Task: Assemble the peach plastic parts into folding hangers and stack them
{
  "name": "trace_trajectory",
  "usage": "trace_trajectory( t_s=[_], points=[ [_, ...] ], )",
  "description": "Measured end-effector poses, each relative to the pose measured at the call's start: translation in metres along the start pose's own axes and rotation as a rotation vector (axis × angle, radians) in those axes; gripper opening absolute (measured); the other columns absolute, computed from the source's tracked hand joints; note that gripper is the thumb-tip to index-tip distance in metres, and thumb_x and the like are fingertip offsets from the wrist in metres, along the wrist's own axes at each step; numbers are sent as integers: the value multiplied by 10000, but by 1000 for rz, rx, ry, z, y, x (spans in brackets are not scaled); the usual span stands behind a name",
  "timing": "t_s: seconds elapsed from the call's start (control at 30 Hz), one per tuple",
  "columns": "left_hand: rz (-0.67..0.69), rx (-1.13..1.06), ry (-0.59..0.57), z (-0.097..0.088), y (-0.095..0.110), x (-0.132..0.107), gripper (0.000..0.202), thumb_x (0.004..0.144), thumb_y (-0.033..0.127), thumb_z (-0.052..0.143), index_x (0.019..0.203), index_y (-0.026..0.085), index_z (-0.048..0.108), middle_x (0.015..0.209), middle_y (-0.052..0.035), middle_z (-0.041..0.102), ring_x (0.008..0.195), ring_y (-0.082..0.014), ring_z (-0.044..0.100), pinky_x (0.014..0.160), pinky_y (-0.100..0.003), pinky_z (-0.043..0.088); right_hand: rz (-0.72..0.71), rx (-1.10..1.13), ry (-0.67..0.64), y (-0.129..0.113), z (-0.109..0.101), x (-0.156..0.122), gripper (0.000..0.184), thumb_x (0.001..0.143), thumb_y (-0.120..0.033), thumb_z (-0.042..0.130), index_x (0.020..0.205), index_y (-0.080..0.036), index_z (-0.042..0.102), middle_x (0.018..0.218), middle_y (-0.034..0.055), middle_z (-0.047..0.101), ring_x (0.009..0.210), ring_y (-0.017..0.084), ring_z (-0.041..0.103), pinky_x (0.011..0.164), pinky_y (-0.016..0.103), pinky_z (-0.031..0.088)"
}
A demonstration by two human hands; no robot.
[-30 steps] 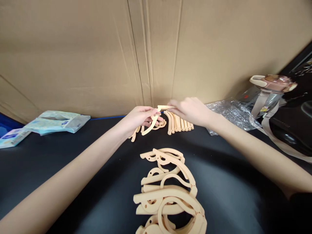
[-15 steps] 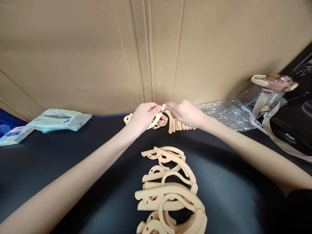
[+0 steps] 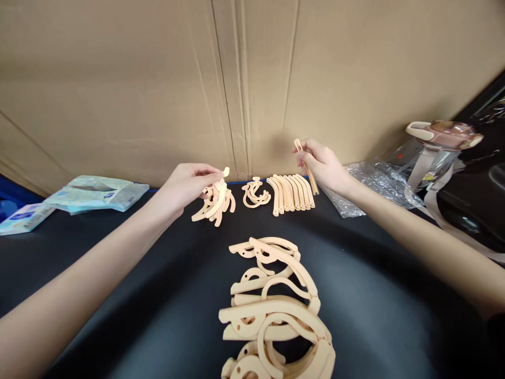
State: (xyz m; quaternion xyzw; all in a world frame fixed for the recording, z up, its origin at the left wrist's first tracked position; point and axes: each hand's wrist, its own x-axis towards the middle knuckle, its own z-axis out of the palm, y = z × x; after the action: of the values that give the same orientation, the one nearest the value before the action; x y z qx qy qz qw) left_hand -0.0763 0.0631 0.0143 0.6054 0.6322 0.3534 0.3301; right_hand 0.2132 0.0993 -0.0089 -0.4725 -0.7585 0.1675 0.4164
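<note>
At the left, my left hand (image 3: 191,181) pinches a curved beige hanger arm (image 3: 220,197) above a loose heap of similar arms (image 3: 232,202); where it meets the heap is hard to see. On the right, my right hand (image 3: 325,166) grips another beige hanger arm (image 3: 310,176), slanted at the right end of a neat row of hanger arms (image 3: 287,195). Between the hands lies a small pile of beige hooks (image 3: 260,200). Nearer to me, several folded beige travel hangers (image 3: 272,308) overlap in a long stack.
A cardboard wall (image 3: 158,95) rises behind the black tabletop (image 3: 189,273). Pale blue packets (image 3: 94,195) lie at the left. Clear plastic wrap (image 3: 351,202) and a strapped bottle with a brown lid (image 3: 445,134) are at the right.
My hands have moved apart from the middle, each now holding a hanger arm. The left went left to the heap; the right went right and up, uncovering the row and hooks.
</note>
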Motion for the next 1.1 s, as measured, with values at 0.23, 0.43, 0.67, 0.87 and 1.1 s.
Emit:
trace_trajectory(
  t_s=[0.23, 0.43, 0.67, 0.87, 1.1],
  points=[
    [13, 207, 133, -1, -43, 25, 266, 703, 464, 701, 779, 211, 665, 854, -71, 704, 832, -254, 612, 674, -318, 416, -208, -62, 66, 12, -5, -24, 88, 882, -284, 598, 937, -223, 628, 1060, 53, 678, 960, 200, 656, 843, 372, 554],
    [321, 479, 194, 13, -26, -8, 337, 853, 499, 556, 1056, 234, 602, 1134, -58, 636, 935, -243, 583, 776, -334, 401, -369, -260, -52, 30, 0, -44, 154, 935, -245, 508, 927, -239, 662, 1054, 70, 699, 981, 238, 661, 872, 417, 522],
    [388, 523, -585, 30, -7, -61, 415, 864, 527, 571, 1169, 252, 632, 1184, -44, 640, 1038, -249, 584, 852, -330, 413, -411, -345, -214, 35, 7, -53, 259, 932, -176, 449, 987, -225, 697, 1136, 80, 691, 1060, 250, 638, 857, 414, 533],
    [367, 451, -639, 37, -10, -60, 224, 887, 410, 557, 940, 232, 683, 988, -32, 669, 955, -229, 588, 812, -325, 406, -364, -240, -293, 30, 5, -56, 342, 896, -118, 403, 1036, -226, 696, 1155, 68, 688, 1058, 233, 649, 891, 420, 527],
    [116, -18, -735, 35, -5, -53, 220, 806, 414, 645, 874, 205, 631, 774, -9, 646, 715, -163, 594, 641, -267, 439, -199, -135, -175, -3, -2, -60, 238, 950, -288, 476, 1005, -238, 702, 1005, 66, 704, 929, 233, 647, 825, 396, 502]
  ],
)
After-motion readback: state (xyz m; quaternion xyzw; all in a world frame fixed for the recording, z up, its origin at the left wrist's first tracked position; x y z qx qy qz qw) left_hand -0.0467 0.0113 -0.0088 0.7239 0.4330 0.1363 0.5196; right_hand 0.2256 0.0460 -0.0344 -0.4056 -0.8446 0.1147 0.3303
